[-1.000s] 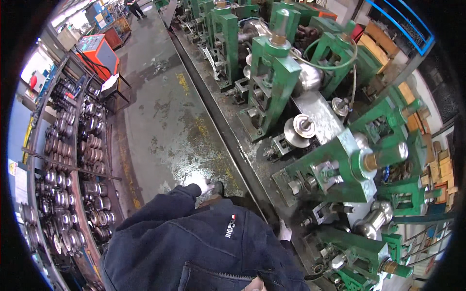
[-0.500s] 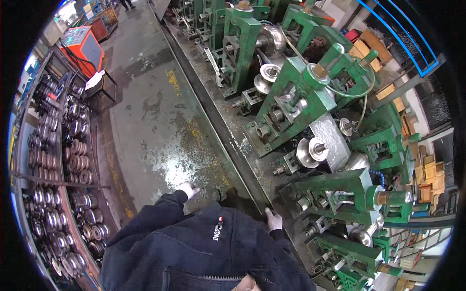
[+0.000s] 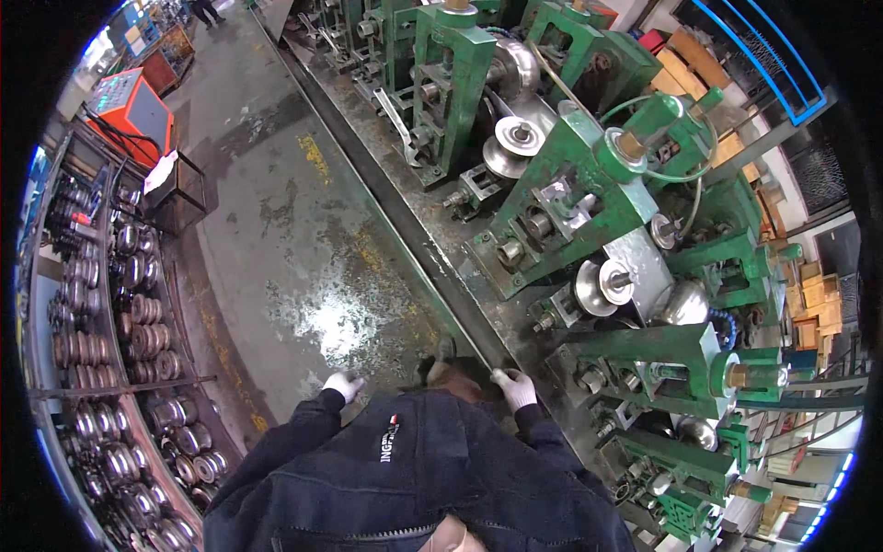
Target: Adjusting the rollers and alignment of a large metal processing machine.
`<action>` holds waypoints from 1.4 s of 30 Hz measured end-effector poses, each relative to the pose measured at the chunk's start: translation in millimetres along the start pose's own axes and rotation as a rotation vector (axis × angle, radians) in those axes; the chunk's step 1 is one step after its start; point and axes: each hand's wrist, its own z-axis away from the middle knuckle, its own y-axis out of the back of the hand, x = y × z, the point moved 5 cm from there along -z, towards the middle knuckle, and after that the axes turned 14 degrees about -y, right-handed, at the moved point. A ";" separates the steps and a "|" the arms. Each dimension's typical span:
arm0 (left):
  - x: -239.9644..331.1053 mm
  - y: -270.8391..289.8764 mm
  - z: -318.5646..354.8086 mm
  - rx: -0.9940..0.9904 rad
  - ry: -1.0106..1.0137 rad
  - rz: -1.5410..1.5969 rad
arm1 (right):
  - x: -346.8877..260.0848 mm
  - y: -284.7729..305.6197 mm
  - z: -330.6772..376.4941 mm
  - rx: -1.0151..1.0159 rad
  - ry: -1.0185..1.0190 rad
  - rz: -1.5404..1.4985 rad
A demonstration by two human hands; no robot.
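Both my hands wear white gloves and hang low in front of my dark jacket (image 3: 405, 469). My left hand (image 3: 344, 386) is over the grey floor, loosely open with fingers slightly bent, and I see nothing in it. My right hand (image 3: 517, 389) is also loosely open, near the edge of the machine bed (image 3: 501, 322), with no object visible in it; I cannot tell whether it touches the edge. Closest to this hand are green roller stands (image 3: 644, 368) of a roll-forming line. A shiny grooved roller (image 3: 598, 287) sits farther up the line.
On the left, a rack (image 3: 120, 386) holds many metal rollers. Beyond it are a small table with paper (image 3: 166, 172) and an orange control cabinet (image 3: 133, 110). A wrench (image 3: 394, 115) lies on the machine bed. The worn floor (image 3: 303, 239) runs along the line; a person (image 3: 204, 9) stands far off.
My view has turned a little. My right hand has risen slightly and shows more fully, and my left hand is lower and a little farther left. The machines stand as before.
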 end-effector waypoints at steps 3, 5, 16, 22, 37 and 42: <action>10.0 20.3 4.4 0.036 0.001 0.001 | -30.8 -21.5 -10.7 -0.115 0.039 0.019; 6.7 33.6 0.6 0.025 0.035 -0.021 | -29.2 -44.7 -46.8 -0.153 0.020 0.023; 164.1 210.3 -96.7 0.429 -0.286 0.307 | -314.4 -155.8 -14.9 -0.984 0.121 -0.309; 258.1 287.6 -135.5 0.500 -0.449 0.605 | -403.7 -210.4 1.7 -1.300 0.172 -0.545; 261.0 349.5 -249.6 0.621 -0.251 0.420 | -487.7 -204.4 -39.6 -1.471 0.007 -1.024; 250.7 378.6 -308.0 0.597 -0.327 0.369 | -460.0 -246.3 -128.6 -1.312 0.195 -1.020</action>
